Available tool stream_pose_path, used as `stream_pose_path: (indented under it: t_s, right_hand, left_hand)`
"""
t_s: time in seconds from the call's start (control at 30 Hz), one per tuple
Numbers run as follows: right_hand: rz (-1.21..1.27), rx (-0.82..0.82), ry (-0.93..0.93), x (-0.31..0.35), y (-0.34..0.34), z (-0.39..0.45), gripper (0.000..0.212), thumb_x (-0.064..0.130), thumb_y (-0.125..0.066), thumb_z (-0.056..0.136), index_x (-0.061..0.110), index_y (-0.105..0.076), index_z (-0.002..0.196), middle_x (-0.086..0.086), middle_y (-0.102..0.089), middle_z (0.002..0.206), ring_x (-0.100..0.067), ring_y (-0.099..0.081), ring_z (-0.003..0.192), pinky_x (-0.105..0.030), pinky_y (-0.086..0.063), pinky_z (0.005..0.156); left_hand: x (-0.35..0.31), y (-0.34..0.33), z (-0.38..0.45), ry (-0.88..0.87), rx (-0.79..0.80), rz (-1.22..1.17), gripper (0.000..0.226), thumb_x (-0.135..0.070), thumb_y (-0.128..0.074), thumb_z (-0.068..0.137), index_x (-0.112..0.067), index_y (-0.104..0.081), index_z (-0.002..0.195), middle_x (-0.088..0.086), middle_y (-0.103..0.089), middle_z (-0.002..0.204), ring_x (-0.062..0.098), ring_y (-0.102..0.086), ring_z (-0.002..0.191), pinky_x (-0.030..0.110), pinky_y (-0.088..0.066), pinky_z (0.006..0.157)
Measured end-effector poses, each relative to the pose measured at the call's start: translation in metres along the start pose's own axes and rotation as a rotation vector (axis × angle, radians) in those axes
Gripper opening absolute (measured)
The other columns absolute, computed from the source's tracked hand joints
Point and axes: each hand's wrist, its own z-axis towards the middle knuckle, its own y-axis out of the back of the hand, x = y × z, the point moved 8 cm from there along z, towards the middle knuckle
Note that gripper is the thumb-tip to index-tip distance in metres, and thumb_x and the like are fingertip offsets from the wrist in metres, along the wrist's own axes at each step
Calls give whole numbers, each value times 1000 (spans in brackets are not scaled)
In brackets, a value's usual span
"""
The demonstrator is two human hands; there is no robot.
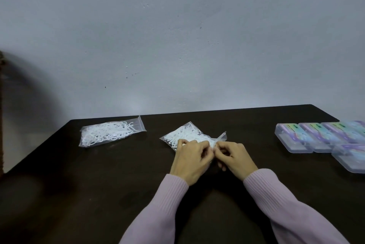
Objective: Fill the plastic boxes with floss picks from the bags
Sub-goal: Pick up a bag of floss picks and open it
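We see a dark brown wooden table (98, 174) filling the lower half of the frame, set against a pale grey wall (177, 36). Just below the middle of the frame lies a clear plastic zip bag of white floss picks (192, 135). Our left hand (190, 157) and right hand (234, 157), both coming out of ribbed lilac sleeves (286, 204), meet at the near edge of that bag, fingers curled, each pinching the plastic, with the fingertips of both hands almost touching. A second clear zip bag of white floss picks (110, 133) rests at the left of the table, well apart from the hands. At the right edge of the frame a cluster of clear plastic boxes with purple and green labels (324, 138) sits side by side, lids closed.
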Motion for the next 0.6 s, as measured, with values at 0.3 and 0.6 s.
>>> stream_pose_path:
  t_s: [0.3,0.6]
  right_hand:
    - [-179,-76,-10,-4,6,2,32,23,-55,88,16,-52,57,3,-52,46,-5,-49,42,-21,-40,53]
    - [-352,-161,-17,4,14,-2,41,25,-59,84,24,-39,48,5,-43,49,-6,-40,47,-14,-28,47]
  left_hand:
    - [2,-2,0,72,-37,103,47,-53,-13,78,-23,-48,66,-8,-42,60,12,-38,61,29,-23,83]
    - [1,8,-2,111,-186,167,34,-38,-32,90,-23,-45,62,-8,-43,55,13,-40,56,35,-28,84]
